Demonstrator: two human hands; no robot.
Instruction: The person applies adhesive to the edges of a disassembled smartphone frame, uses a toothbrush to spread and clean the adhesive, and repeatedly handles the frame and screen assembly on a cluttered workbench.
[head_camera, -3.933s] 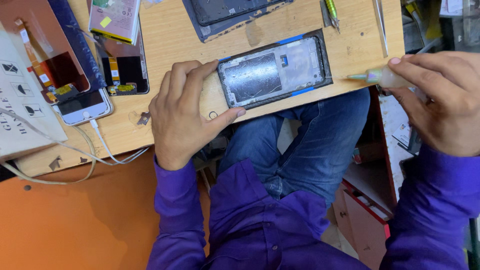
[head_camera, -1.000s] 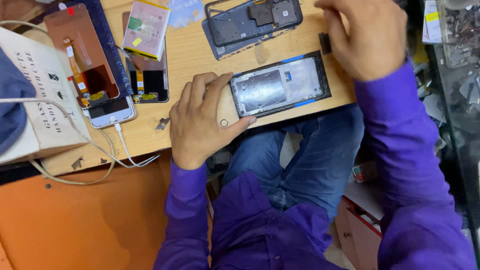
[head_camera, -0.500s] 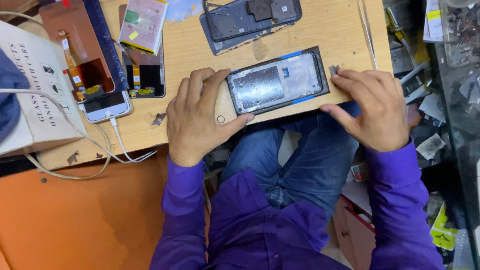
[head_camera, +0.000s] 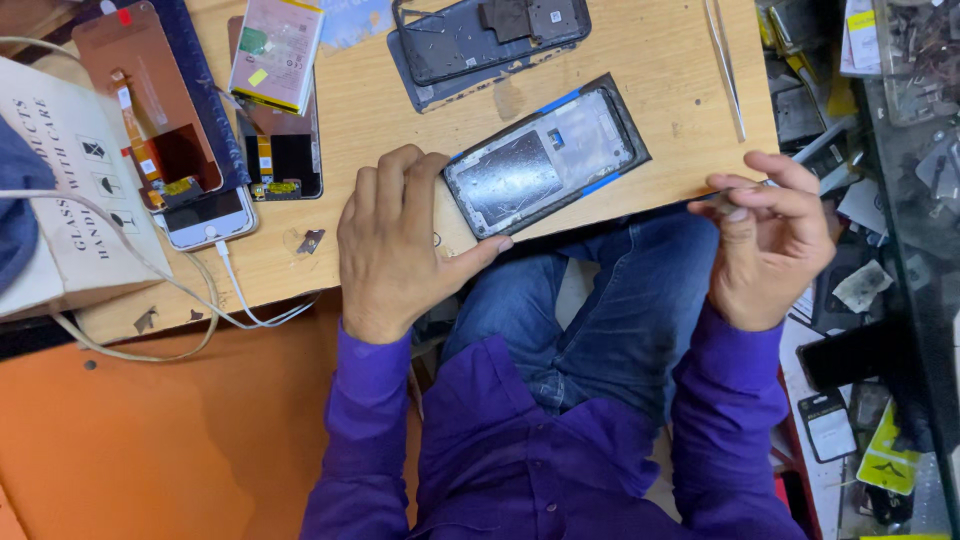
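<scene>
Daylight-bright wood shows around the opened phone frame with its grey metal midplate and blue tape strips (head_camera: 545, 158), which lies at the near edge of the pale wooden desk (head_camera: 640, 60), its long axis slanting from lower left to upper right. The left hand (head_camera: 400, 245) lies flat and spread on the desk at the frame's lower-left end, fingers touching that end, thumb along its near side, pinning rather than gripping it. The right hand (head_camera: 765, 245) hangs off the desk's near right corner, apart from the frame, thumb and forefinger pinched on something small that I cannot make out. So the frame lies to the right hand's left and slightly ahead, its raised end the nearer one. Half a second ago the right hand touched that end; it has since drawn back and lifted, while the left hand has stayed put.
</scene>
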